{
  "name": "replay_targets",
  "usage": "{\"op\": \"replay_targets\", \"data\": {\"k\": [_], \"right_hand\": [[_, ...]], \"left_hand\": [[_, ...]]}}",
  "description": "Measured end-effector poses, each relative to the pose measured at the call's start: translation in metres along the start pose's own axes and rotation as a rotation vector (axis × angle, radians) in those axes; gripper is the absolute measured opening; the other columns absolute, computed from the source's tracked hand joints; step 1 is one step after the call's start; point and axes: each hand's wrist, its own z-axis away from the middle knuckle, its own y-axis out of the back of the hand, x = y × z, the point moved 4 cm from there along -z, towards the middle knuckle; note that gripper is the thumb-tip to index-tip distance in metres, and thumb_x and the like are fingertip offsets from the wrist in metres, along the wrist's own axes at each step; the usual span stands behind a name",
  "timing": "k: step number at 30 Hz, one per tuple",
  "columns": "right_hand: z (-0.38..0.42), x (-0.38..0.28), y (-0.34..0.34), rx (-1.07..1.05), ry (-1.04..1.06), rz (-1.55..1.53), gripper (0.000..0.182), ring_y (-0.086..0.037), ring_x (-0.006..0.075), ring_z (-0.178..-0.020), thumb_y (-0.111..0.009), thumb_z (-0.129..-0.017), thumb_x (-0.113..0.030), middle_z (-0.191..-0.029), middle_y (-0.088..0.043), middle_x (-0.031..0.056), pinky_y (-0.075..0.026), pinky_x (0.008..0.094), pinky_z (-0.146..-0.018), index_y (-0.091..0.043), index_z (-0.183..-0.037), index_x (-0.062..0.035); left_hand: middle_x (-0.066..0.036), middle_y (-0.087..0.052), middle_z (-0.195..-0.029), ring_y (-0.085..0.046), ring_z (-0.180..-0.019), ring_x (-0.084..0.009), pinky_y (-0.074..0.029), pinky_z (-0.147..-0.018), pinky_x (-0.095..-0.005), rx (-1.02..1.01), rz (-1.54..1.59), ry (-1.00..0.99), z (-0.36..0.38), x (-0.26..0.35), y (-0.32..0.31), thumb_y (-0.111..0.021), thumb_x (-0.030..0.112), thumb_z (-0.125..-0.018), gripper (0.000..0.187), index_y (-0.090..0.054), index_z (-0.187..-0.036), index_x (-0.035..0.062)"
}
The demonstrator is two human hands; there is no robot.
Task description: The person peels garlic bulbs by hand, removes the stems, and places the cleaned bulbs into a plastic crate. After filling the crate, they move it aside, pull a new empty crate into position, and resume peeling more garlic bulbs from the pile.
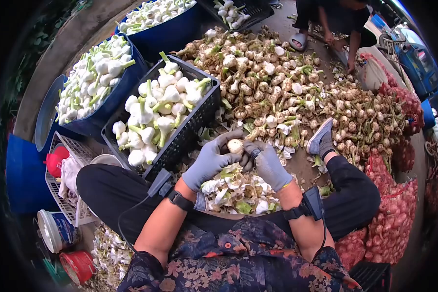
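Note:
In a grey glove, my left hand (210, 163) is closed around a garlic bulb (235, 146), whose pale brownish side faces up between thumb and fingers. My right hand (270, 165), gloved too, has its fingers curled right beside the bulb. A small dark piece (254, 153) shows at those fingers; I cannot make out what it is. Below both hands lies a heap of peeled garlic skins (241, 192). To the left stands a black crate (192, 119) filled with cleaned white garlic bulbs (163, 109) with short green stems.
Untrimmed garlic (263, 82) covers the ground ahead. Blue tubs (136, 63) of white bulbs stand at the left. Red mesh sacks (392, 224) full of garlic line the right. Another person (333, 19) crouches at the back right. A white basket (58, 185) sits at my left.

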Motion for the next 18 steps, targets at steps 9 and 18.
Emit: {"op": "replay_targets", "data": {"k": [9, 18], "right_hand": [[-0.013, 0.007, 0.003, 0.012, 0.018, -0.022, 0.019, -0.062, 0.0131, -0.071, -0.054, -0.095, -0.013, -0.078, -0.063, 0.0063, -0.052, 0.0239, -0.063, -0.061, -0.093, 0.0040], [-0.015, 0.002, 0.005, 0.386, 0.546, 1.059, 0.014, -0.061, 0.0393, -0.075, -0.057, -0.069, -0.002, -0.079, -0.062, 0.0185, -0.048, 0.0464, -0.069, -0.063, -0.082, -0.0008]], "left_hand": [[-0.004, -0.058, -0.122, -0.059, -0.103, -0.0105, -0.050, -0.089, -0.0248, 0.078, -0.183, -0.065, -0.005, -0.004, 0.014, -0.073, -0.008, -0.075, 0.061, -0.051, -0.131, 0.0012], [-0.003, -0.061, -0.095, -0.043, -0.051, -0.0055, -0.032, -0.046, -0.0182, 0.023, 0.425, 0.093, -0.006, -0.016, 0.025, -0.040, 0.031, -0.103, 0.035, -0.048, -0.129, 0.0083]]}}
